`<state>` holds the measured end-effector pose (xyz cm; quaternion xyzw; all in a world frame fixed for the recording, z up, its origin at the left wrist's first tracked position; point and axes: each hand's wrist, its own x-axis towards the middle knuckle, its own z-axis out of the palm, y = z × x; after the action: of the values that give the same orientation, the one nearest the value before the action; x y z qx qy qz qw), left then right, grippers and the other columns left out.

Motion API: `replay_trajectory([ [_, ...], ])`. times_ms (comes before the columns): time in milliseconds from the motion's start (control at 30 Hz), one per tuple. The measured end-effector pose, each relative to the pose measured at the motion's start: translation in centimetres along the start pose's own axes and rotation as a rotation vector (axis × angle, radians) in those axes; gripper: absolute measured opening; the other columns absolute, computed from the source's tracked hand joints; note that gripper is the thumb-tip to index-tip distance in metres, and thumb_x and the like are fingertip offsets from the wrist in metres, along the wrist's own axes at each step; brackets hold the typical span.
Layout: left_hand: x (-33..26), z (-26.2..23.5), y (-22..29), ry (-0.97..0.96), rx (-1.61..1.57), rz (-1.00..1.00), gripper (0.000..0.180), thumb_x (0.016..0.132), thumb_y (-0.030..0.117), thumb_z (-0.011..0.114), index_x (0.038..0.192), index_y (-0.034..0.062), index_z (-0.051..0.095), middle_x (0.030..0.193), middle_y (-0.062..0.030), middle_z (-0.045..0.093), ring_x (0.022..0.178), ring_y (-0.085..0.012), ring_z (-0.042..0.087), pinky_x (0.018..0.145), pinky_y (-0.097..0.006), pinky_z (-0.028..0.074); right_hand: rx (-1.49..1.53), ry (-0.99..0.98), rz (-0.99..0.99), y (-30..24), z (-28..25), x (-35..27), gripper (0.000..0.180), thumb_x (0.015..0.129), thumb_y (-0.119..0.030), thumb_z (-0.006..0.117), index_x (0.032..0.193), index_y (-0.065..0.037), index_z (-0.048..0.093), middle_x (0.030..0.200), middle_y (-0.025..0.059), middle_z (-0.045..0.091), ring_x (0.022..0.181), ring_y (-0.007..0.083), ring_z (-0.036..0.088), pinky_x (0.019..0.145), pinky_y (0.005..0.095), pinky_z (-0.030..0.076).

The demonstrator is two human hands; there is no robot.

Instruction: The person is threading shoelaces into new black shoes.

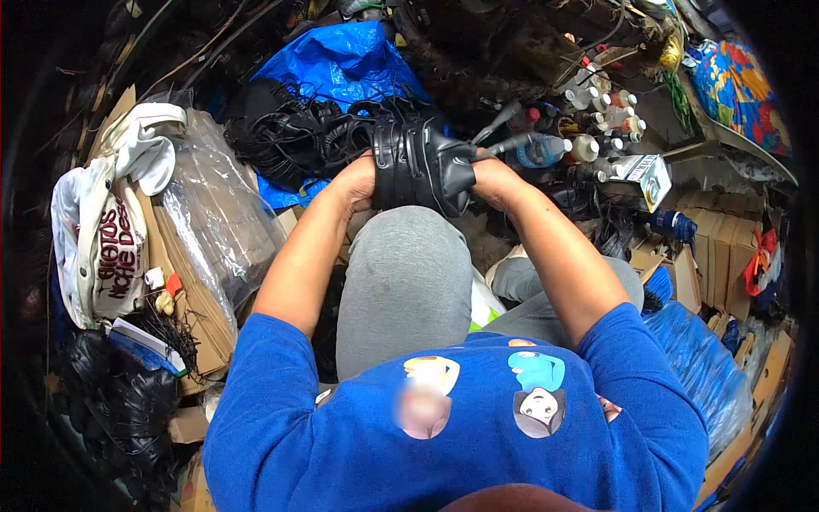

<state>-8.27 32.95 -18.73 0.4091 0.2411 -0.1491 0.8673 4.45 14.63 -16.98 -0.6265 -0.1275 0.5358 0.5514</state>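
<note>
Just past the grey-clad knee [405, 264], by the right edge of the blue sheet [341, 60], a strapped black piece [414, 166] sits between the person's left hand [362, 177] and right hand [493, 181], both touching it. I can't tell how the mostly hidden fingers close. Grey handles [497, 124] jut beside the right.

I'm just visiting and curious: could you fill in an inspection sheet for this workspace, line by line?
Surface: blue plastic sheet ahead, flattened cardboard at left.
Job's things: black strapped piece, perhaps a shoe upper, between the hands; grey-handled tool at its right.
Clutter: plastic bottles and a blue-bristled brush at right; black plastic at lower left.
Hands: left hand grips the piece's left end; right hand is at its right end, fingers mostly hidden, grip unclear.
Cables: tangled black cords; electrical or not, cannot tell.
Surroundings: white printed cloth at far left.
</note>
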Motion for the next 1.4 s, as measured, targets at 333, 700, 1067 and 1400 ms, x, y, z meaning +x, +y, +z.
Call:
replay_trajectory([
  [333,-1.6,-1.0,-0.9,-0.04,-0.046,0.019,0.032,0.084,0.021,0.066,0.11,0.0021,0.064,0.106,-0.0076,0.066,0.094,-0.0178,0.062,0.086,-0.035,0.05,0.032,-0.04,0.027,1.4,-1.0,3.8,0.012,0.083,-0.017,0.064,0.087,-0.007,0.069,0.078,0.0047,0.068,0.063,0.0114,0.063,0.058,0.0241,0.05],
  [700,-0.5,-1.8,-1.0,0.205,0.972,0.391,0.029,0.081,0.01,0.066,0.11,0.004,0.064,0.105,-0.0062,0.066,0.092,-0.0161,0.06,0.081,-0.034,0.051,-0.288,-0.313,0.264,-0.9,-0.1,4.1,0.02,0.083,-0.017,0.066,0.097,-0.004,0.068,0.089,0.0033,0.068,0.077,0.0097,0.062,0.069,0.0256,0.048],
  [1067,-1.6,-1.2,-1.0,0.211,0.719,0.309,0.03,0.079,0.008,0.07,0.108,0.0053,0.063,0.106,-0.0053,0.064,0.094,-0.0162,0.058,0.085,-0.034,0.049,-0.234,-0.396,0.334,-0.7,0.4,4.0,0.029,0.075,-0.014,0.069,0.103,-0.006,0.067,0.097,0.0045,0.067,0.085,0.0136,0.062,0.075,0.0312,0.05],
  [1400,-1.8,-3.3,-3.9,0.268,0.771,0.461,0.036,0.085,0.012,0.065,0.12,0.0049,0.058,0.121,-0.0061,0.058,0.107,-0.0163,0.053,0.092,-0.033,0.045,0.021,-0.139,0.261,0.0,3.3,4.3,0.026,0.07,-0.014,0.071,0.095,-0.008,0.071,0.09,0.003,0.068,0.078,0.0136,0.061,0.07,0.0306,0.048],
])
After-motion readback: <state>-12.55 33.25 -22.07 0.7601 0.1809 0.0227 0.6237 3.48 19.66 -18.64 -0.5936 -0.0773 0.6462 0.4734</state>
